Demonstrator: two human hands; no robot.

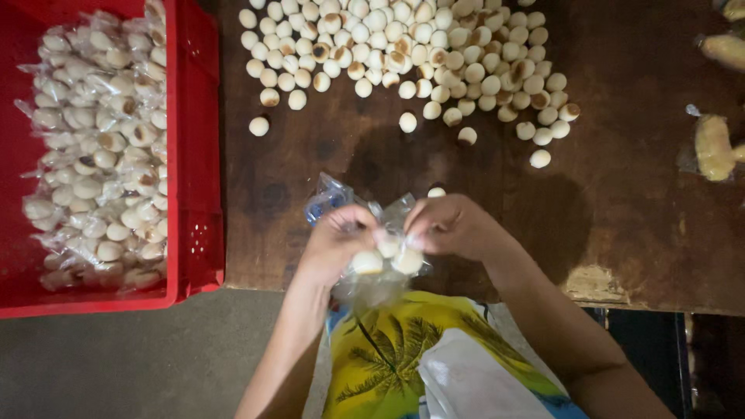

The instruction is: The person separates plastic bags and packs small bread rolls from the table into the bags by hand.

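Observation:
Both my hands meet at the near edge of a dark wooden table. My left hand and my right hand pinch the top of a small clear plastic bag that holds a few round pale biscuits. The bag hangs between the hands, just over the table's edge. One loose biscuit lies right behind my right hand. A big heap of the same round biscuits, some with browned tops, spreads over the far part of the table.
A red plastic crate at the left holds many filled clear bags of biscuits. Yellowish wrapped pieces lie at the table's right edge. The grey floor shows below the crate.

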